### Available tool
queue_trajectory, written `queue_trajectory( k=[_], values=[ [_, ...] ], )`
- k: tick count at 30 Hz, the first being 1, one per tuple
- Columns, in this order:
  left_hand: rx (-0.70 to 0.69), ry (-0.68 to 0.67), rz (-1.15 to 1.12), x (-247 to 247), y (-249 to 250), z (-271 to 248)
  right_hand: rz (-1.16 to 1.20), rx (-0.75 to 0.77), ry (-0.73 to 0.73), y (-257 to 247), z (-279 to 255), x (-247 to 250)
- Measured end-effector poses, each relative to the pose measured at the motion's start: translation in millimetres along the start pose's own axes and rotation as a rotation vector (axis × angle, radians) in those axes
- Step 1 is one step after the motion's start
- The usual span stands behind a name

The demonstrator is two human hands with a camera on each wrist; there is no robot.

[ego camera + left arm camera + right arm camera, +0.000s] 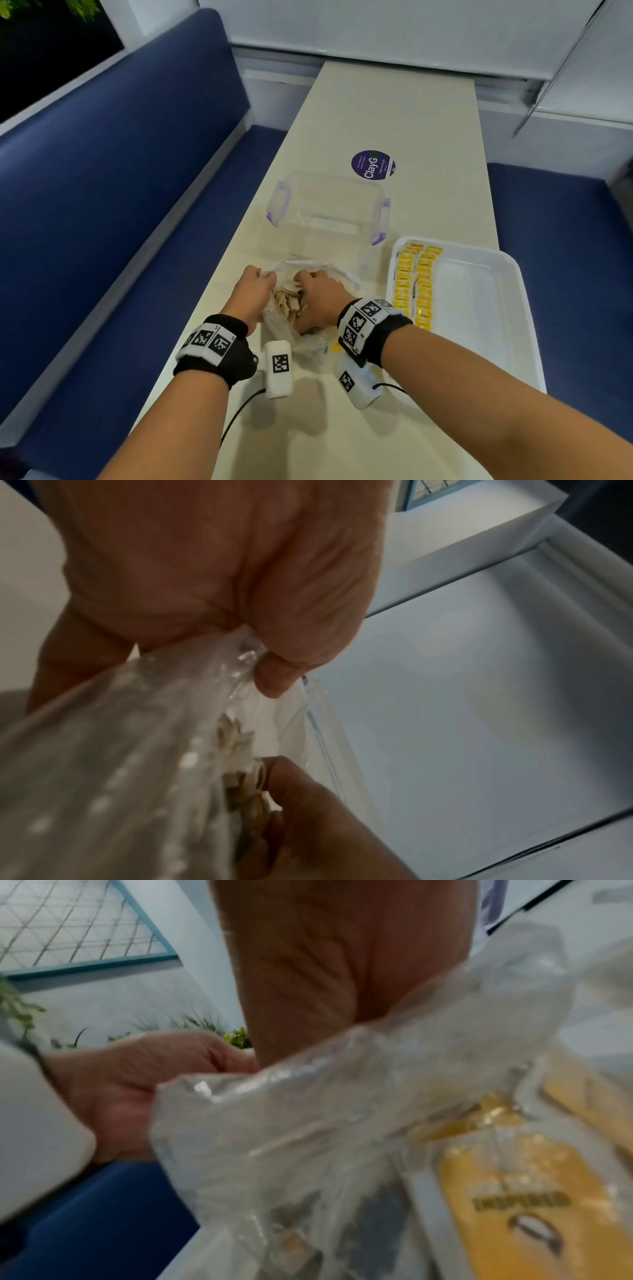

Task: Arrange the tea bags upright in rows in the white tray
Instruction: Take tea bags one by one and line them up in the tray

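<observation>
Left hand (pixel 255 291) fingers pinching plastic bag (pixel 313 342) rim, right hand (pixel 318 294) reaching inside, finger state hidden

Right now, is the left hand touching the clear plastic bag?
Touching. The left wrist view shows the left hand pinching the clear plastic bag at its rim.

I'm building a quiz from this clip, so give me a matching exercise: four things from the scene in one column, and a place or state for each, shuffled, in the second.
Things:
1. left hand
2. right hand
3. white tray
4. clear container

Places or states:
A. holds two rows of yellow tea bags along its left side
B. reaches into the plastic bag
C. pinches the bag's edge, holding it open
D. stands behind the bag, near the purple sticker

Pairs: 1-C, 2-B, 3-A, 4-D
</observation>
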State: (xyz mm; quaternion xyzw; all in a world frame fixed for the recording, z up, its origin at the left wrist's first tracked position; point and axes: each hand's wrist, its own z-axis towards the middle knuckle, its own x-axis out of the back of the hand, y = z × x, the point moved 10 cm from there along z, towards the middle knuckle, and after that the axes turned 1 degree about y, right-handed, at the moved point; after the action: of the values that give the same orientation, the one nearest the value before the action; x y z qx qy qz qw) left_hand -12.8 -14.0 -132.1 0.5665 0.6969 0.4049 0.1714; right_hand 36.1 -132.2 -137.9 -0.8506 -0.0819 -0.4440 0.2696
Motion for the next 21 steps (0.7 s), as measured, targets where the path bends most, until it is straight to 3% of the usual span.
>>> queue_trajectory(
  k=[7, 12, 21],
  values=[
    [-0.005, -0.059, 0.054, -3, 0, 1, 0.012, 0.086, 0.021, -6, 4, 6],
    [-0.011, -0.061, 0.079, -1, 3, 4, 0.068, 0.072, 0.133, -5, 2, 15],
    [-0.016, -0.072, 0.141, -9, 8, 6, 0.112, 0.108, 0.067, -14, -1, 4]
  ],
)
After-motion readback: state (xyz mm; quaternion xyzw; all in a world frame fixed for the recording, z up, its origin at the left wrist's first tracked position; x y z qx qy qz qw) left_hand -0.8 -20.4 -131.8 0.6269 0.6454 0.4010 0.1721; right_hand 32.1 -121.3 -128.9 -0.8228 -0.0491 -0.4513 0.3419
